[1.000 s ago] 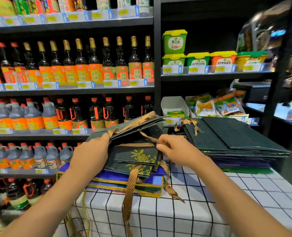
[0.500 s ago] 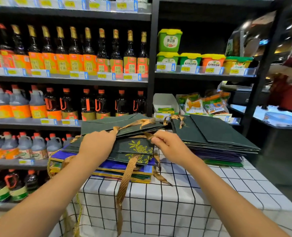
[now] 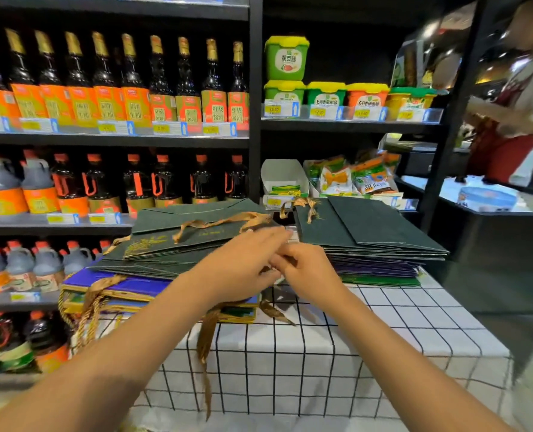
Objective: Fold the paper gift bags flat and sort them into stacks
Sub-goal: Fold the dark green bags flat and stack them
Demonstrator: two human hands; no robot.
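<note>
A left stack [image 3: 177, 244] of flattened dark green gift bags with gold print lies on blue gold-trimmed bags [image 3: 127, 285]. My left hand [image 3: 243, 266] rests on this stack's right edge, fingers stretched out to the right. Touching it, my right hand [image 3: 308, 272] has curled fingers that pinch a brown ribbon handle [image 3: 266, 269] at the stack's edge. A second stack [image 3: 371, 232] of flat dark green bags over purple and green ones sits to the right. More ribbon handles [image 3: 205, 341] hang over the table's front.
The stacks lie on a table with a white black-grid cloth [image 3: 321, 353]. Behind stand shelves of sauce bottles [image 3: 112, 92] and tubs [image 3: 287, 57]. A person in a red apron [image 3: 514, 120] stands at the far right by a dark counter [image 3: 493, 213].
The dark green bags that were lifted at an angle now lie flat on the left stack. My left hand has slid right to meet my right hand.
</note>
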